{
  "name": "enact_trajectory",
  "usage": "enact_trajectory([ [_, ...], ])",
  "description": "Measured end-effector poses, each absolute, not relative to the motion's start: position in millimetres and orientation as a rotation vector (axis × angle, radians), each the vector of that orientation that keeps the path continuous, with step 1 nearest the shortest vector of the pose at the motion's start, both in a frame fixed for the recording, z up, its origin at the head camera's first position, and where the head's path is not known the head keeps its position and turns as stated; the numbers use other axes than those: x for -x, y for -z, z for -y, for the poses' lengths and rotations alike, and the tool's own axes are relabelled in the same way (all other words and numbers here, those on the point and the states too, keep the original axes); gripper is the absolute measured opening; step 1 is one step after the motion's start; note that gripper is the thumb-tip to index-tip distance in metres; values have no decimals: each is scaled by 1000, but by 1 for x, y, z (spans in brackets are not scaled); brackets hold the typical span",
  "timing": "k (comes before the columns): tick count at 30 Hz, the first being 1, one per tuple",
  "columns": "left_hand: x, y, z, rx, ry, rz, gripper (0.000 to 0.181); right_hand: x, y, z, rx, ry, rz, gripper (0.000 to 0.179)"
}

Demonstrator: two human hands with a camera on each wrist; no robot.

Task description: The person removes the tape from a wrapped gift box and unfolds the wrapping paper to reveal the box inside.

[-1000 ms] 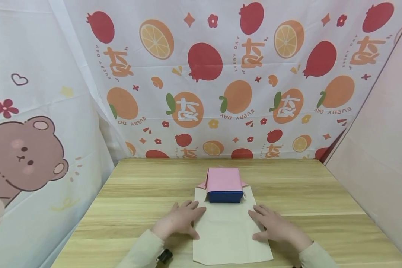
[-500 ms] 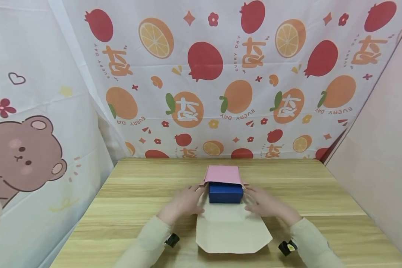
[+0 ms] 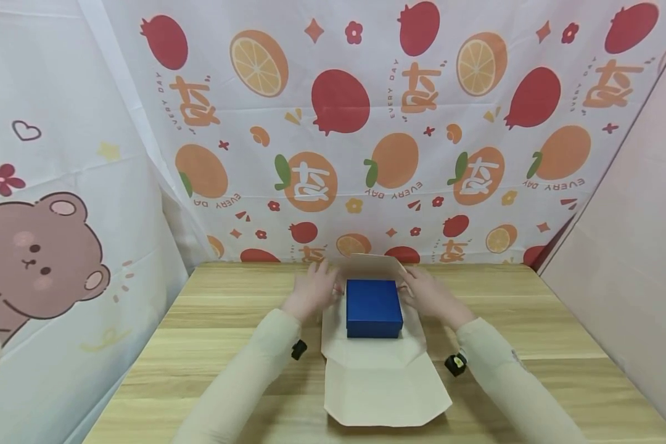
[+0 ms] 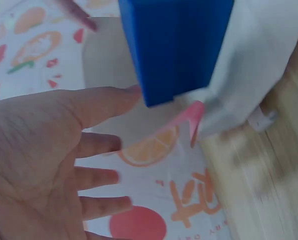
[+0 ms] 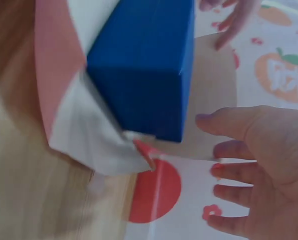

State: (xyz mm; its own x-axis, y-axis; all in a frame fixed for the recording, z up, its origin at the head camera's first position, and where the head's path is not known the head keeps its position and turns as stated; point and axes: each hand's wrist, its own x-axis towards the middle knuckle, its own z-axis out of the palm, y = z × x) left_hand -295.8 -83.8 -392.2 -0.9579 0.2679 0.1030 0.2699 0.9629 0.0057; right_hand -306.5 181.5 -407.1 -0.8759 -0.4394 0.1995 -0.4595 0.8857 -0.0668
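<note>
A blue box (image 3: 372, 306) sits on a creased card sheet (image 3: 385, 388), cream on its upper face and pink on the other, as the pink side (image 5: 64, 70) shows in the right wrist view. Behind the box the sheet's far flap (image 3: 369, 266) stands up, cream face forward. My left hand (image 3: 313, 288) is at the flap's left side, my right hand (image 3: 430, 297) at its right. Both wrist views show straight, spread fingers, with the left thumb (image 4: 111, 104) and right thumb (image 5: 223, 121) reaching over the flap near the box's corners.
The wooden table (image 3: 227, 308) extends to either side of the sheet. A fruit-print curtain (image 3: 288, 123) hangs at the table's back edge, and a bear-print curtain (image 3: 39, 259) hangs on the left. Black wrist-worn devices sit at both cuffs.
The pink flap that lay over the blue box has swung up and back, uncovering the box top. Both hands have moved from the sheet's near part to its far end.
</note>
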Motion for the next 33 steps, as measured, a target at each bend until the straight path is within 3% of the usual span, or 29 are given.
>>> enact_trajectory([
  [9, 343, 409, 83, 255, -227, 2948, 70, 354, 419, -184, -529, -12, 2826, 60],
  [19, 355, 431, 80, 335, -372, 3091, 66, 377, 443, -180, -593, 355, 2949, 53],
  [26, 357, 446, 91, 298, -249, 3256, 68, 382, 456, -187, -599, 38, 3154, 63],
  [33, 351, 450, 103, 157, -87, 3349, 74, 382, 469, -205, -433, -211, 3370, 75],
])
